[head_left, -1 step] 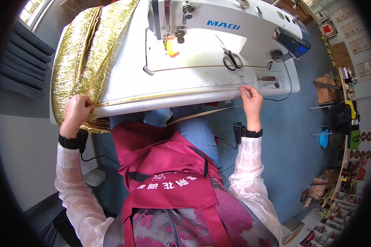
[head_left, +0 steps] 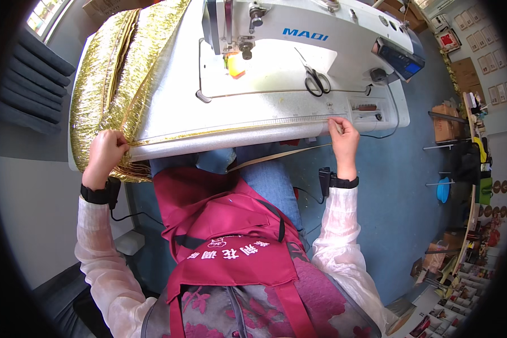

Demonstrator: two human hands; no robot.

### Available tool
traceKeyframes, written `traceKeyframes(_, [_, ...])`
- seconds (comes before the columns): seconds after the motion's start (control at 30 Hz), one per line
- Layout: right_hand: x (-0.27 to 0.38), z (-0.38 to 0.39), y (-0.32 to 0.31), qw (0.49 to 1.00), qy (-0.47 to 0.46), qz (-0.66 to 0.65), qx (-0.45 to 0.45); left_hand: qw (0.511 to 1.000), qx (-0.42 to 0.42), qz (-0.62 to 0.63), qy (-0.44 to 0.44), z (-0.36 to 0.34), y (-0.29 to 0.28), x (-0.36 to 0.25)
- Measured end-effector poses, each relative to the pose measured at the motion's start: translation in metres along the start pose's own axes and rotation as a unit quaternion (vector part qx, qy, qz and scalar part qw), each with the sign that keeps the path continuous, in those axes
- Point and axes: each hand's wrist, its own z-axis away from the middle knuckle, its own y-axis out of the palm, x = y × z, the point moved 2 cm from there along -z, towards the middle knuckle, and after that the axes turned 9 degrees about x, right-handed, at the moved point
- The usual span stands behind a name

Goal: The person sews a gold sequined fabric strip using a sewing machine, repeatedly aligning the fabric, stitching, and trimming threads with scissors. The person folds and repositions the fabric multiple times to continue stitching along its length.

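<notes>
- A narrow gold strip (head_left: 208, 133) is stretched along the ruler scale (head_left: 298, 119), near the front edge of the desk (head_left: 174, 110)
- It is pinched by the left grip (head_left: 107, 151), over the gold tinsel fringe (head_left: 152, 50), and by the right grip (head_left: 345, 141)
- The strip is best kept taut, untwisted and parallel to the marks, with the tan tail (head_left: 287, 152) left slack

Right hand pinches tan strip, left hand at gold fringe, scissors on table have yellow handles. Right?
No: the scissors have black handles, not yellow, as the head view shows. The right hand pinches the tan strip, and the left hand is at the gold fringe.
</notes>
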Motion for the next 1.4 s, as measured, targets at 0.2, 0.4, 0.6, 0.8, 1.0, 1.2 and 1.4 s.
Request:
traceKeyframes(0.2, [0.018,0.0,0.008,1.0,-0.003,0.011,-0.008,0.998,-0.046,-0.029,-0.005,-0.03,-0.018,0.005])
traceKeyframes(0.4, [0.092,0.021,0.035,0.982,0.011,-0.15,0.112,0.946,-0.292,-0.055,0.127,-0.062,-0.057,-0.099])
traceKeyframes(0.6, [0.15,0.046,0.056,0.957,0.008,-0.171,0.233,0.868,-0.047,0.242,0.431,0.008,0.018,-0.258])
traceKeyframes(0.8, [0.152,0.047,0.052,0.949,0.034,-0.125,0.289,0.838,0.075,0.437,0.319,0.012,0.047,-0.27])
traceKeyframes(1.0, [0.13,0.03,0.055,0.899,0.053,-0.172,0.399,0.853,0.024,0.402,0.331,0.005,0.066,-0.259])
traceKeyframes(1.2, [0.072,-0.086,0.047,0.923,-0.163,0.349,0.007,0.754,0.142,0.592,0.246,0.003,0.082,-0.247])
traceKeyframes(1.4, [0.083,-0.083,0.031,0.972,-0.049,0.19,0.132,0.606,0.174,0.744,0.222,0.005,0.072,-0.232])
